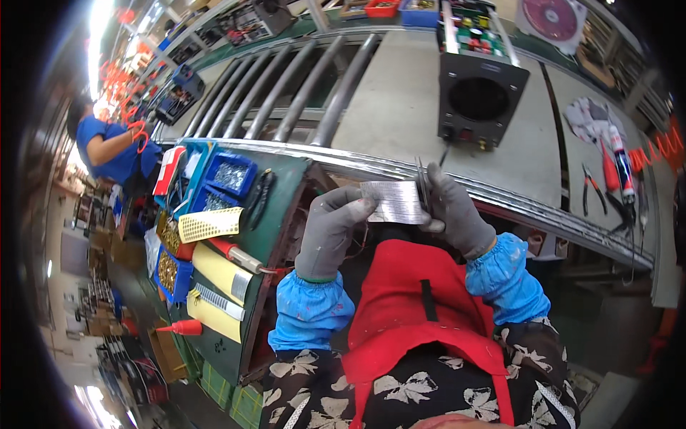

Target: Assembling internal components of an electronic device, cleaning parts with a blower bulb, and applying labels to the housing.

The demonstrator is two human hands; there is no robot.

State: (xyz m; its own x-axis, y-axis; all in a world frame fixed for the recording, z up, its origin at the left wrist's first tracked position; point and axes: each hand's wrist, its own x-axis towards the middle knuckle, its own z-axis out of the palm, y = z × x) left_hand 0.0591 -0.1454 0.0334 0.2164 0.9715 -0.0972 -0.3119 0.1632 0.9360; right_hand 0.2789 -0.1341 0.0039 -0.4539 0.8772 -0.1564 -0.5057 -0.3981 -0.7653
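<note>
A silver rectangular label (395,203) with rows of dark print is held up in front of the red apron. My left hand (332,229) wears a grey glove and pinches the label's left edge between thumb and fingers. At the label's right edge is my right hand (457,214), also gloved in grey. It is closed around thin metal tweezers (420,175), whose prongs point up and away from me. Whether the right fingertips also grip the label, I cannot tell.
Beyond my hands a black device (477,100) stands on the conveyor bench, beside metal rollers (304,86). Pliers (593,191) lie at the right. The green side table (275,207) at left bears blue screw bins (230,174), yellow sticker sheets (214,224) and a red bottle (187,327). A co-worker (107,143) is at far left.
</note>
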